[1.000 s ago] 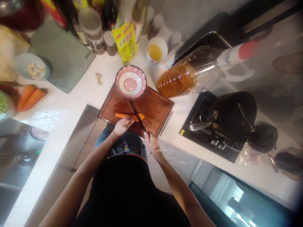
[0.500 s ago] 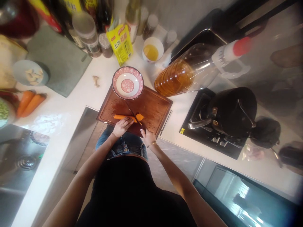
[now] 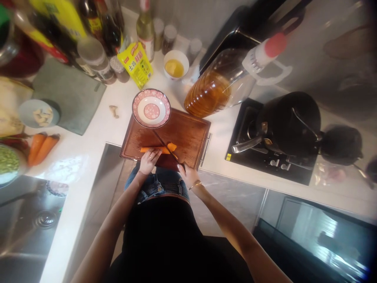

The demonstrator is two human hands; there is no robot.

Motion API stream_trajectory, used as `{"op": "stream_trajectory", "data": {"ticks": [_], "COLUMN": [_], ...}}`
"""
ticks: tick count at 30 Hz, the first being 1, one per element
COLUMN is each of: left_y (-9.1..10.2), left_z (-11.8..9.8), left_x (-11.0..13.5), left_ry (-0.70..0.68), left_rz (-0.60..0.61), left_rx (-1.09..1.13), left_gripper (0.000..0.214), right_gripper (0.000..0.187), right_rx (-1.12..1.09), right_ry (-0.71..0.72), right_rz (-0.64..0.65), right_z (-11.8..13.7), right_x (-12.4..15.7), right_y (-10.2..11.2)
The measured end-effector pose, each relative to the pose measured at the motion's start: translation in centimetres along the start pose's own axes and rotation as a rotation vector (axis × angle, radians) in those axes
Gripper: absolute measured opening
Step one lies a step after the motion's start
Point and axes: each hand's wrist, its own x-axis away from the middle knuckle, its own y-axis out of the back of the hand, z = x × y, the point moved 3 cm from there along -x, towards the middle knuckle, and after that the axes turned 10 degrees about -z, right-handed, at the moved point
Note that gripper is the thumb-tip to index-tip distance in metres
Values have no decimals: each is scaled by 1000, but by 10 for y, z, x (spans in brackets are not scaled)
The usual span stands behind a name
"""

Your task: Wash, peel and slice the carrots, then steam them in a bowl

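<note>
A peeled carrot (image 3: 145, 149) lies along the near side of the wooden cutting board (image 3: 188, 131). My left hand (image 3: 149, 159) is closed over it, fingers pressing it down. The handle of a dark kitchen knife (image 3: 162, 140) is in my right hand (image 3: 187, 174). Its narrow blade slants across the carrot near the right end, its tip pointing to the bowl. Cut carrot slices (image 3: 171, 147) rest just right of the blade. A pink-patterned bowl (image 3: 151, 94) sits at the board's far left corner with nothing in it.
A large oil bottle (image 3: 209, 92) stands behind the board. To the right, a black pot (image 3: 290, 125) is on the stove. A yellow seasoning packet (image 3: 136, 65) and a small bowl of yellow liquid (image 3: 176, 68) stand behind. Two carrots (image 3: 43, 148) lie left, above the sink (image 3: 23, 232).
The camera view has turned and shifted a little. Both hands stay at the carrot; my left hand keeps pressing it, and the knife still crosses it near the slices.
</note>
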Motion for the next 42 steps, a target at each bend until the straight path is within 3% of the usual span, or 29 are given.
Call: {"op": "stream_trajectory", "data": {"ticks": [9,21,29,42], "left_y": [-1,-1,4,-3], "left_z": [1,2,-2,-1], "left_x": [1,3,0,6], "left_ry": [62,92,8,72], "left_rz": [31,74,30,22], "left_rx": [42,70,-8,13], "left_gripper": [42,46,43,37], "right_gripper": [37,37,45,39], "right_rx": [2,75,105,47], "right_ry": [-11,-59,-44,18], "right_rz": [19,67,108,45], "right_z": [2,7,3,9], "right_x": [3,-13,-32,-4], "right_y": [2,-6,-10,6]}}
